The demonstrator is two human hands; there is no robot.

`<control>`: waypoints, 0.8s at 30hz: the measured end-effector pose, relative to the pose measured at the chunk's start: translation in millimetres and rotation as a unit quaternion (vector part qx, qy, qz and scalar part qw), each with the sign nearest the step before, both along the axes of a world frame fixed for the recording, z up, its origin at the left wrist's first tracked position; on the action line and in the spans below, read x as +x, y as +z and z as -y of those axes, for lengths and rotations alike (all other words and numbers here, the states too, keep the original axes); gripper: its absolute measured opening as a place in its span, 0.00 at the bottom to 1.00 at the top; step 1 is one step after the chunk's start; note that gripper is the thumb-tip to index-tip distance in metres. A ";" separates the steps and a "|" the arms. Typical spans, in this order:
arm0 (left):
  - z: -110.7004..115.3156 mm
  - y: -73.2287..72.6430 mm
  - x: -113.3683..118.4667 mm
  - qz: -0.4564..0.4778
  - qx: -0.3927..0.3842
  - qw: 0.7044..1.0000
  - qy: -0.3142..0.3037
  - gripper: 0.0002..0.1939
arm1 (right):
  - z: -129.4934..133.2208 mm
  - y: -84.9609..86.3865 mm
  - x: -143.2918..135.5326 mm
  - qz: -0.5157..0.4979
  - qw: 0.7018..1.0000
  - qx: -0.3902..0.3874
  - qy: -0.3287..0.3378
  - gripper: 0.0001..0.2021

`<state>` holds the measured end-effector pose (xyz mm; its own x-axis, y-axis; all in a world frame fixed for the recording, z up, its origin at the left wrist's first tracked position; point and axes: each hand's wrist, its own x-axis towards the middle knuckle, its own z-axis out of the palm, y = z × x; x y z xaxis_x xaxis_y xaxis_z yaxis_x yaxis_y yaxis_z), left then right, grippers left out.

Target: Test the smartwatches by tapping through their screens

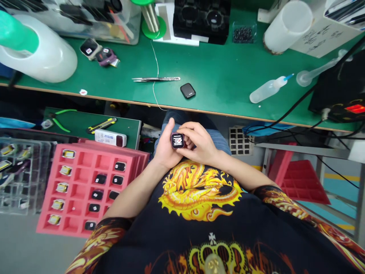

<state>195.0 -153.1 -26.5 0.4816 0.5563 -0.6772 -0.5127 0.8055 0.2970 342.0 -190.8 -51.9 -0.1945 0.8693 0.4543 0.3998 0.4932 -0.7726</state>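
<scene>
A small smartwatch (178,140) without a strap, its screen lit with white text, sits between my hands over my lap. My left hand (166,149) is closed around the watch's left side, thumb pointing up. Bent over from the right, my right hand (199,142) has its fingertips at the watch's right edge. On the green bench ahead lie a dark square watch body (188,91) and metal tweezers (156,79).
A pink foam tray (78,196) with several watch parts stands at left. Solder wire spool (150,19), dropper bottle (268,90), white pump bottle (51,49) and two watches (98,51) stand or lie on the bench. Black cables (293,108) hang at right.
</scene>
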 end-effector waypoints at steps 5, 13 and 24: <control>0.9 -3.2 -2.5 0.006 0.027 1.000 -0.006 0.32 | -0.1 -1.1 -0.4 0.015 1.000 -0.014 -0.006 0.19; -3.0 -5.8 -8.2 0.010 0.046 0.999 0.011 0.29 | 5.0 -0.5 7.7 0.056 0.995 0.087 -0.010 0.27; -0.3 -10.3 -10.4 0.040 0.004 0.999 0.033 0.26 | 4.3 -4.7 3.8 0.066 0.996 0.066 0.017 0.20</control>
